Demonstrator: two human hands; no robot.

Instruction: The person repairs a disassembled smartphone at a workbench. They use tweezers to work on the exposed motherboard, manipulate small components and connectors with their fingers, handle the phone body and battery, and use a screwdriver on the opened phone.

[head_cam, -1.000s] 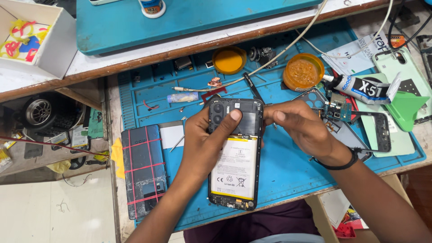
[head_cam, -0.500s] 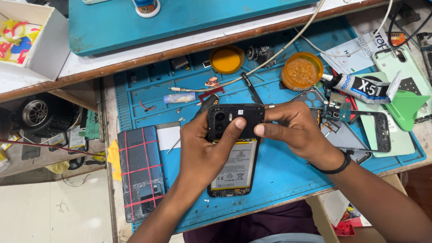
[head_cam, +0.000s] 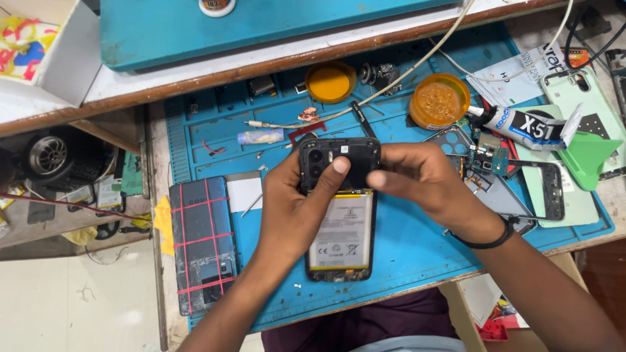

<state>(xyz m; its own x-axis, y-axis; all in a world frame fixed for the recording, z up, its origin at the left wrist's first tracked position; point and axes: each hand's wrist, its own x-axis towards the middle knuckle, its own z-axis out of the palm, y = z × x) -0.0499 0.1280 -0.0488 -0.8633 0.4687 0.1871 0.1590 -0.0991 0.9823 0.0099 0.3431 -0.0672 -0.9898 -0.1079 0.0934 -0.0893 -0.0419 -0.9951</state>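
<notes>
Both hands are on an opened-up phone (head_cam: 340,225) lying back-side up on the blue work mat (head_cam: 417,254), battery label showing. The left hand (head_cam: 295,208) grips the phone from its left side, thumb pressed on the black camera cover plate (head_cam: 339,163) at the top end. The right hand (head_cam: 427,182) comes in from the other side, fingertips pinching that same plate's right edge (so both are clamped on the one piece, thumbs nearly touching). Just left of the left wrist sits a grey back panel with red lines (head_cam: 202,244). Beyond the right hand: an orange tin (head_cam: 439,101), a glue tube (head_cam: 521,124) and a small circuit board (head_cam: 486,156).
</notes>
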